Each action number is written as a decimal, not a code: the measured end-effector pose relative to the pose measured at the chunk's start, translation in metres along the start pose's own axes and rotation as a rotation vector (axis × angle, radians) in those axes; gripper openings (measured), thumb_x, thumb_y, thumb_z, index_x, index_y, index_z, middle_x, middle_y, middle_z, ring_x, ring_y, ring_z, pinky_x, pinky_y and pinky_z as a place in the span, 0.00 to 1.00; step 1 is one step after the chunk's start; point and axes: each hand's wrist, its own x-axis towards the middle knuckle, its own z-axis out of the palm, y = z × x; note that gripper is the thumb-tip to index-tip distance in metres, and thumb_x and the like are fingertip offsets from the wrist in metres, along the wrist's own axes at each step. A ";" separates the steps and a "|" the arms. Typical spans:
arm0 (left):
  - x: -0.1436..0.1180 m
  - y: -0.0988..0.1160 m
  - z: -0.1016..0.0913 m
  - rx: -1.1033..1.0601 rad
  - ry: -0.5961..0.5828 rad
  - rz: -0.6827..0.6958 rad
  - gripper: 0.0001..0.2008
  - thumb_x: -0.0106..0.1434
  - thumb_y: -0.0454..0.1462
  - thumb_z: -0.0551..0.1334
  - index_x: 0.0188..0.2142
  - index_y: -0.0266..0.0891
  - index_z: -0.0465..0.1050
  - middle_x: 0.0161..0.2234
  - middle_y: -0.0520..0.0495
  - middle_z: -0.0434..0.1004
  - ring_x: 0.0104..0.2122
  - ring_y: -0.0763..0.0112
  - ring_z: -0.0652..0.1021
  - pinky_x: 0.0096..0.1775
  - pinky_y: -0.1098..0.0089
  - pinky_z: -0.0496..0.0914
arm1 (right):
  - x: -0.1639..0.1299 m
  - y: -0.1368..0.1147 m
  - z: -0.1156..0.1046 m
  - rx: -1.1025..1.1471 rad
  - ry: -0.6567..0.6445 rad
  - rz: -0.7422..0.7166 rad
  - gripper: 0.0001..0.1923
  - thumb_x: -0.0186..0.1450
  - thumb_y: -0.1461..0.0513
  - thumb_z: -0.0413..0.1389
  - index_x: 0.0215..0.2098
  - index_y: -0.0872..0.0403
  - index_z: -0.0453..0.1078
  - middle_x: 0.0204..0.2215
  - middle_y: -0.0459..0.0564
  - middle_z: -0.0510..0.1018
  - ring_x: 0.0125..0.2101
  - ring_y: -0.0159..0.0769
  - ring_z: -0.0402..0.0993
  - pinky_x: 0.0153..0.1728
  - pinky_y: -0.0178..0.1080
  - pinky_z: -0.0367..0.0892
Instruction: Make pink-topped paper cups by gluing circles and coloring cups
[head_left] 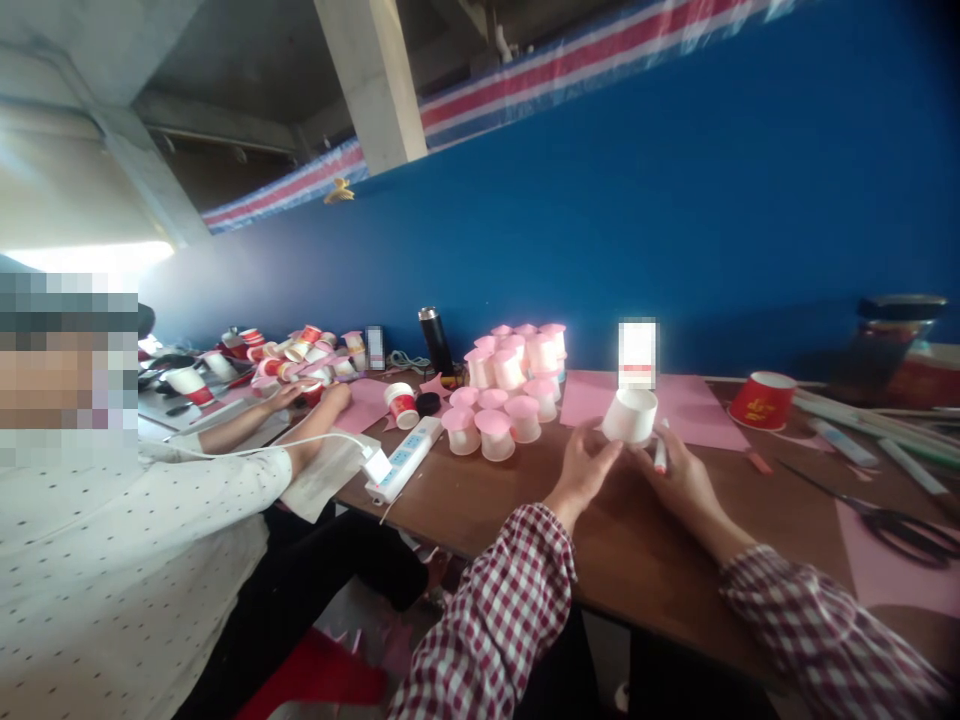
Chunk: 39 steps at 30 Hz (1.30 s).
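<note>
I am sitting at a long brown table (525,520), with a co-worker (150,520) seated to my left. Pink-topped cups (510,395) are clustering in the middle. My left hand (581,470) and right hand (679,480) are holding a white paper cup (630,415) just above the table, fingers curling around it, the right also gripping a small pen (661,452).

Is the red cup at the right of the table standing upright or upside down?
Upside down. The red cup rests on its wider end on the table, narrowing to a flat white base on top; no open mouth shows.
</note>
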 end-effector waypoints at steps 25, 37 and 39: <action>-0.001 0.006 0.002 0.394 -0.006 0.178 0.19 0.54 0.46 0.65 0.43 0.39 0.73 0.36 0.43 0.78 0.37 0.62 0.77 0.40 0.65 0.70 | -0.002 0.002 0.000 0.039 0.053 -0.086 0.19 0.65 0.52 0.47 0.48 0.54 0.65 0.27 0.51 0.79 0.27 0.41 0.76 0.26 0.36 0.67; -0.003 0.006 0.002 0.457 -0.032 0.167 0.21 0.52 0.48 0.66 0.41 0.37 0.72 0.34 0.42 0.78 0.32 0.65 0.77 0.35 0.68 0.69 | -0.004 0.001 0.000 0.074 0.028 -0.115 0.17 0.64 0.57 0.46 0.48 0.54 0.65 0.28 0.52 0.79 0.27 0.41 0.77 0.29 0.37 0.68; -0.004 0.007 0.002 0.462 -0.024 0.170 0.21 0.52 0.48 0.66 0.40 0.37 0.72 0.34 0.42 0.78 0.32 0.65 0.77 0.35 0.68 0.69 | -0.004 0.001 -0.001 0.066 0.039 -0.105 0.17 0.64 0.57 0.46 0.48 0.54 0.65 0.27 0.51 0.79 0.26 0.41 0.76 0.28 0.37 0.68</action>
